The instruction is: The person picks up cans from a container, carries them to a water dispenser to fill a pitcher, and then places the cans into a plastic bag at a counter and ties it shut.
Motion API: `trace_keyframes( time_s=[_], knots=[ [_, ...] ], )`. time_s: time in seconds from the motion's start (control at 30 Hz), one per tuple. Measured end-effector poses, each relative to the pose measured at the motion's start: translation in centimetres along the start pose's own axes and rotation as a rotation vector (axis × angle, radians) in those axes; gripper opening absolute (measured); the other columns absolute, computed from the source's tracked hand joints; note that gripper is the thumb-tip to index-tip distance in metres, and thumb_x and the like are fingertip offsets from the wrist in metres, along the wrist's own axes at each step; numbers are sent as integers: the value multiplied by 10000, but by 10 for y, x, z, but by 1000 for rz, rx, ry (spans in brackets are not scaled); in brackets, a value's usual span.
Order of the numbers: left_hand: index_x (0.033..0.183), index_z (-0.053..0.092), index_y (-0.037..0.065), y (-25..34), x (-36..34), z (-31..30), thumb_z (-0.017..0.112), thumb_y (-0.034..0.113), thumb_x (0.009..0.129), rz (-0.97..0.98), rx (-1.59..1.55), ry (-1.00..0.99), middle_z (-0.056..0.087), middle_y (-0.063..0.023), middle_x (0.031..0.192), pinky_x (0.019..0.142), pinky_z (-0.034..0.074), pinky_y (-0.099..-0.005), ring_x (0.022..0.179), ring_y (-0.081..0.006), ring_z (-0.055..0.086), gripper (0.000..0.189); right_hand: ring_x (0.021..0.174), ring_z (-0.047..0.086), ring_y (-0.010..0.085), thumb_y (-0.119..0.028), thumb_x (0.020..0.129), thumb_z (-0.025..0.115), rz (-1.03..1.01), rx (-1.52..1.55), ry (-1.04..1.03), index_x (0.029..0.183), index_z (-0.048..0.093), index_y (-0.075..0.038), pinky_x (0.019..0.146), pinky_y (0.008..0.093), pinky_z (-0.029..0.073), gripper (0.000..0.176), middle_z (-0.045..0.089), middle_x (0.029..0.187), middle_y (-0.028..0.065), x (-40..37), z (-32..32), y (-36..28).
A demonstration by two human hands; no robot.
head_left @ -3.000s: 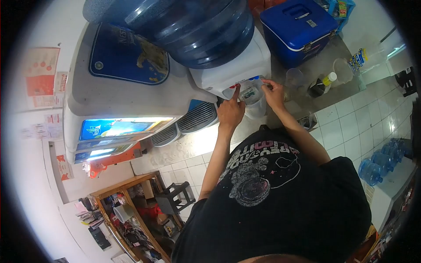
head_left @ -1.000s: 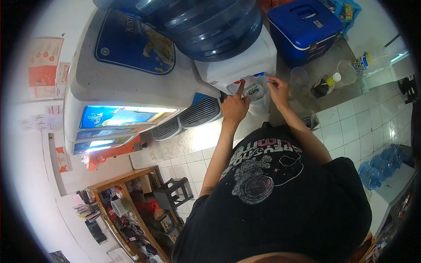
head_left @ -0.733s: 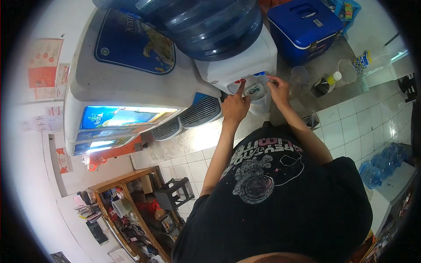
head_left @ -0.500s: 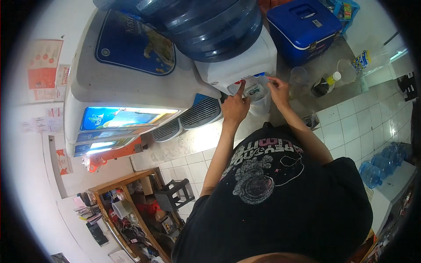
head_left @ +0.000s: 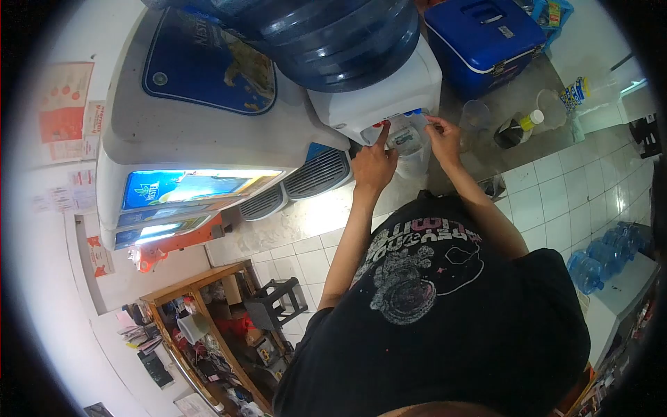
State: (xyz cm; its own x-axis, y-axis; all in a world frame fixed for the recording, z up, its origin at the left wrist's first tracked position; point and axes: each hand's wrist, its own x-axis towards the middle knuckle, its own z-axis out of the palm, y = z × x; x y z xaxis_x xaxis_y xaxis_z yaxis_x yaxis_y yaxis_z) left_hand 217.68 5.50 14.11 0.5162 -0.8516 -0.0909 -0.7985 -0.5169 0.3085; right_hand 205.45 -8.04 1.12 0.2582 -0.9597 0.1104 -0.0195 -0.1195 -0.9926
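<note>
One left hand (head_left: 375, 167) against red tap (head_left: 379, 124), right hand (head_left: 445, 144) beside blue tap (head_left: 413, 112).

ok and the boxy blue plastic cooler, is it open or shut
Shut: on the boxy blue plastic cooler, the lid sits down on the body with no gap showing between them

Black short-sleeved fabric T-shirt (head_left: 500, 333), printed with white-and-pink block lettering (head_left: 424, 233) above a speckled grey figure (head_left: 403, 292) (a thin pale line loops alongside)
</note>
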Motion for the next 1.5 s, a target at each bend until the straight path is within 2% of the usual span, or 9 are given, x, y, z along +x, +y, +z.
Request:
trace_keyframes(
  time_s=[0.5, 0.57, 0.83, 0.9, 0.97, 1.07, 1.2, 1.37, 1.5],
  knots=[
    [1446, 485, 275, -1, -1, 0, 620, 284, 839, 13, -9, 30, 689, -207, 745, 695, 566, -507, 736, -398, 690, 621, 569, 504, 60, -98, 810, 692, 57, -31, -15, 1022, 748, -29, 532, 252, 404, 230, 643, 675, 7, -4, -4, -14],
    [1447, 482, 278, -1, -1, 0, 622, 287, 840, 5, -11, 16, 691, -201, 746, 695, 566, -508, 737, -397, 690, 623, 571, 500, 58, -94, 813, 687, 121, 6, -38, 1027, 746, -27, 531, 251, 400, 232, 630, 669, 0, -5, -5, -18],
    [1470, 441, 296, -5, -1, 2, 621, 289, 842, -1, -19, -7, 690, -202, 745, 694, 562, -509, 724, -403, 684, 654, 565, 492, 67, -95, 811, 680, 41, -23, -14, 1034, 743, -28, 531, 257, 396, 241, 606, 653, -5, -5, -5, -10],
    [1467, 449, 270, -6, -1, 3, 594, 287, 841, 40, -32, 15, 678, -218, 723, 656, 548, -540, 682, -423, 670, 643, 563, 494, 73, -104, 807, 686, 18, -23, -6, 1029, 744, -29, 533, 262, 398, 242, 605, 650, 0, -5, 0, -7],
    [1470, 444, 279, -4, -2, -1, 595, 286, 844, 48, -39, 25, 683, -222, 741, 667, 547, -543, 692, -428, 671, 643, 559, 502, 84, -132, 793, 704, 92, -66, 0, 1018, 746, -30, 539, 274, 407, 251, 606, 644, 14, -5, -2, 0],
    [1473, 438, 304, -3, -3, -3, 606, 304, 844, -5, -73, -31, 697, -221, 810, 706, 546, -533, 771, -414, 683, 651, 558, 507, 89, -152, 782, 719, -2, -105, 55, 1002, 746, -25, 543, 280, 417, 256, 601, 630, 22, -8, -1, -10],
    [1481, 425, 293, -8, -1, 6, 607, 302, 831, 61, -44, 35, 692, -222, 775, 684, 547, -548, 726, -428, 677, 675, 559, 516, 95, -150, 777, 723, 7, -87, 63, 993, 749, -34, 550, 280, 425, 246, 592, 616, 22, -8, 0, -2],
    [1487, 418, 279, -3, -1, -1, 590, 292, 829, 17, -38, -27, 689, -217, 756, 700, 551, -545, 729, -426, 679, 681, 582, 535, 97, -137, 775, 717, 59, 57, 15, 996, 740, -9, 560, 275, 433, 257, 622, 669, 30, -7, 3, 2],
    [1489, 415, 285, -3, -3, -2, 585, 293, 831, 34, -33, -10, 695, -220, 772, 726, 552, -539, 749, -424, 682, 679, 587, 534, 95, -125, 779, 707, 72, -18, 22, 1014, 729, 7, 562, 269, 436, 270, 651, 713, 41, -9, 0, -11]
  ],
)
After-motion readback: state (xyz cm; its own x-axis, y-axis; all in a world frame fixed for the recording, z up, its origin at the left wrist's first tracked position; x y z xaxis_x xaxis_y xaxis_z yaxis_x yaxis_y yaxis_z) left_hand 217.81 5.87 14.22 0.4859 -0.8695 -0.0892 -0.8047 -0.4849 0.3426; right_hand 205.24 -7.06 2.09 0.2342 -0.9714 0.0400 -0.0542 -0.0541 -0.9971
